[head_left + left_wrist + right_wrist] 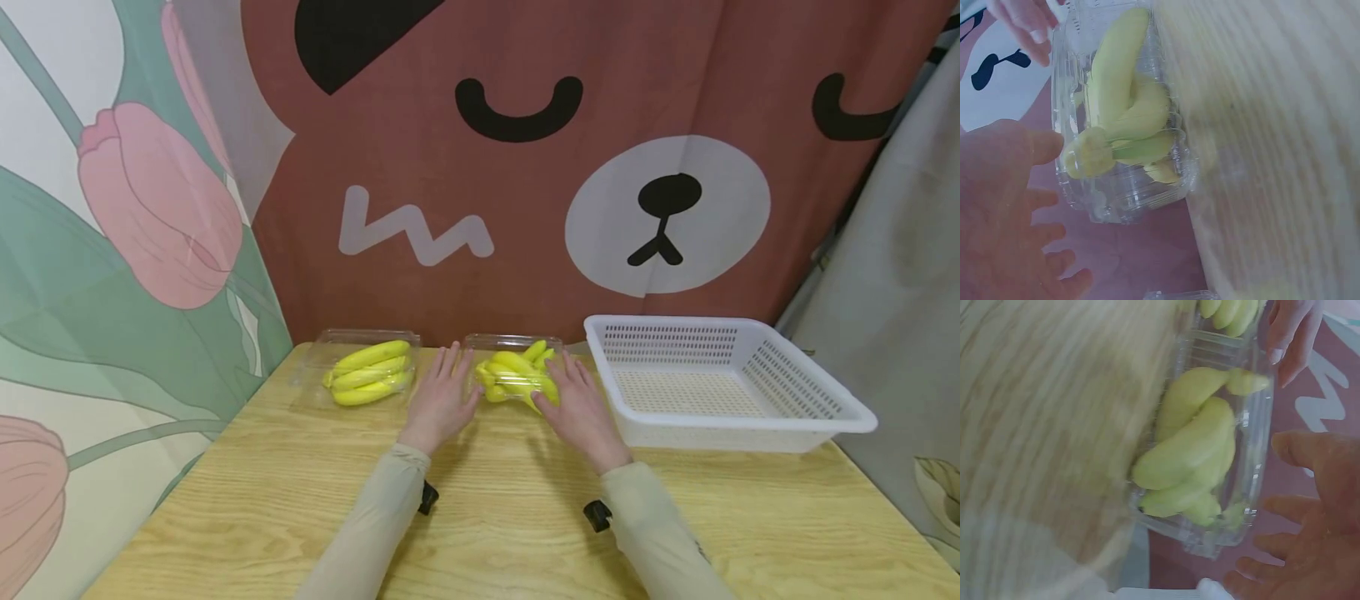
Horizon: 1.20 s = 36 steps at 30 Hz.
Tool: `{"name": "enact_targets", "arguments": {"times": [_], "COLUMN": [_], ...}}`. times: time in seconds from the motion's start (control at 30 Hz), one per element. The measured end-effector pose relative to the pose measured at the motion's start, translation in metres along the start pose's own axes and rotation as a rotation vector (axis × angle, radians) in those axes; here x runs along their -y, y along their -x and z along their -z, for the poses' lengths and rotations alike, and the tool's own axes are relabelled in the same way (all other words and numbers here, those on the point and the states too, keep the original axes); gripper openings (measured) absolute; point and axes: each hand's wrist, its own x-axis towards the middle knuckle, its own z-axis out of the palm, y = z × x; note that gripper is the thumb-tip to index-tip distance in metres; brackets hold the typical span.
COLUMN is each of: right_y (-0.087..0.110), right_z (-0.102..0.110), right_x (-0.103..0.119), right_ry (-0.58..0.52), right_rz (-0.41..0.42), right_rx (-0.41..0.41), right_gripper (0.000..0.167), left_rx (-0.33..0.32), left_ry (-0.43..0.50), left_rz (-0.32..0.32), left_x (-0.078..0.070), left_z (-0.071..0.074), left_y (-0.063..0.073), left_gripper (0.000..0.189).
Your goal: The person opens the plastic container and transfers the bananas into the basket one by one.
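Left hand (444,400) and right hand (581,408) both spread, fingers straight, nothing gripped; one on each side of the middle box (513,337), thumbs nearest it. Contact: can't tell. Middle box is clear plastic, on the table (495,500) near its far edge, bunch of yellow bananas (513,379) inside. Left box (367,335), also clear, more bananas inside, just past left hand. White slotted basket (720,423) right of right hand. Bear-face curtain (420,158) behind.
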Motion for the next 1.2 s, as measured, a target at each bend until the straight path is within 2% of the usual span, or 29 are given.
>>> {"name": "enact_targets", "arguments": {"times": [0.07,0.3,0.57,0.77,0.93,1.1,1.2], "right_y": [-0.001,-0.002,-0.002,-0.002,-0.003,-0.004,-0.004], "right_z": [-0.002,-0.009,-0.01,-0.009,-0.007,-0.007,-0.007], "right_x": [-0.003,-0.015,-0.02,-0.021,-0.021,-0.019,-0.018], "right_ry": [-0.006,-0.048,-0.146,-0.149,-0.173,-0.189,-0.2], "right_rz": [-0.002,-0.019,-0.089,-0.06,-0.023,-0.069,-0.102], "right_rx": [-0.001,-0.002,0.044,0.034,0.009,0.017,0.014], "right_gripper": [0.067,0.063,0.067,0.065,0.065,0.067,0.068], "left_rx": [0.007,0.075,0.135,0.115,0.112,0.117,0.129], "left_ry": [0.036,0.129,0.345,0.456,0.528,0.598,0.624], "left_rz": [-0.003,0.054,0.059,0.027,0.005,0.007,0.032], "left_x": [0.002,0.006,0.008,0.009,0.013,0.018,0.018], "left_z": [-0.002,-0.008,-0.009,-0.008,-0.012,-0.016,-0.015], "left_y": [0.0,0.002,0.003,0.002,0.001,0.0,0.001], "left_gripper": [0.065,0.065,0.072,0.07,0.067,0.066,0.065]}}
